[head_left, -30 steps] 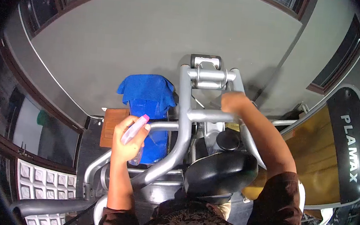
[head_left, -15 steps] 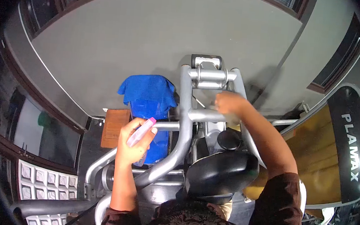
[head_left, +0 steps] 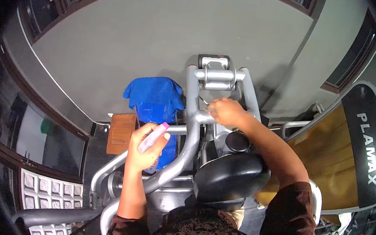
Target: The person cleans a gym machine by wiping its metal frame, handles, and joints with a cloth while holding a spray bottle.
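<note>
My left hand (head_left: 143,147) is wrapped around a spray bottle (head_left: 153,137) with a pale head and a pink tip; part of its clear body shows below the palm. My right hand (head_left: 228,112) is closed over the left part of the silver crossbar (head_left: 203,117) of a gym machine, pressing what looks like a pale cloth (head_left: 212,112) to it. Most of that cloth is hidden by the fingers. Below the crossbar are a round black pad (head_left: 237,141) and a large black padded seat (head_left: 232,176).
A blue towel (head_left: 154,93) drapes over a blue-covered bench behind the frame. Beside it stands a brown wooden box (head_left: 121,134). A PLAMAX panel (head_left: 364,144) rises at right. Curved silver tubes (head_left: 178,161) surround my left arm, and a grey wall (head_left: 172,32) stands behind.
My right hand has slid left along the crossbar, from its right end toward its left part. My left hand still holds the spray bottle and has shifted slightly right in view.
</note>
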`<state>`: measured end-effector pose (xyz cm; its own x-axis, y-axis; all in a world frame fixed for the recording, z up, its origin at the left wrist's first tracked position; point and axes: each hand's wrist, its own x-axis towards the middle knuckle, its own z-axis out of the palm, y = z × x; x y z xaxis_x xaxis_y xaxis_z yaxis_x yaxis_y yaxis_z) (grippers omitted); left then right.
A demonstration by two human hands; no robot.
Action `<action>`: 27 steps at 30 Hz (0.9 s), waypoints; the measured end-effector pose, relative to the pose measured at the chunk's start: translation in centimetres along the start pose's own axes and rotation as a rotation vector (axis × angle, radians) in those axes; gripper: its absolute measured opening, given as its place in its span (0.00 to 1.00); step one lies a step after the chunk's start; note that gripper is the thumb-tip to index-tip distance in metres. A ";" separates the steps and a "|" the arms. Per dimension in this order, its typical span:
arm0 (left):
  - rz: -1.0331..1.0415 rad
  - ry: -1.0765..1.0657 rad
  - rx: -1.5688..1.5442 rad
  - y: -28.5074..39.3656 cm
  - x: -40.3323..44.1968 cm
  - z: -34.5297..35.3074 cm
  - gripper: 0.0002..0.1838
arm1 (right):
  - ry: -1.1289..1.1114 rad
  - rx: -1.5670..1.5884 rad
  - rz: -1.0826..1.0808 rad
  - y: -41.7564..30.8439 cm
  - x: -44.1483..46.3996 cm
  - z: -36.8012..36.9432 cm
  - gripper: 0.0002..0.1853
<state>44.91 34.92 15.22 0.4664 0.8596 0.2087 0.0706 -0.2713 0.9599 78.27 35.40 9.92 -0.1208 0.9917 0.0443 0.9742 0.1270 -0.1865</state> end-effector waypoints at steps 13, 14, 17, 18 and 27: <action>-0.027 0.038 0.033 -0.1 -1.0 -1.0 0.07 | -0.289 -0.247 0.314 4.4 -0.7 -4.1 0.15; -0.035 0.036 0.023 -0.1 -0.9 -0.9 0.07 | -0.257 -0.162 0.242 5.2 -0.2 -2.8 0.14; -0.016 0.021 0.010 0.1 -0.5 -0.3 0.07 | -0.244 0.018 0.056 3.1 2.8 -0.3 0.12; -0.017 0.017 0.007 0.2 -0.5 -0.1 0.07 | -0.182 0.079 0.003 1.8 3.4 0.1 0.13; -0.001 0.014 0.036 -0.1 -0.6 -1.0 0.07 | -0.318 -0.077 0.164 2.5 0.8 -3.4 0.17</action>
<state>43.77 34.87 15.18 0.4543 0.8656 0.2107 0.1025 -0.2857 0.9528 81.26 36.45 12.82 -0.0032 0.9570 -0.2902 0.9956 -0.0241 -0.0905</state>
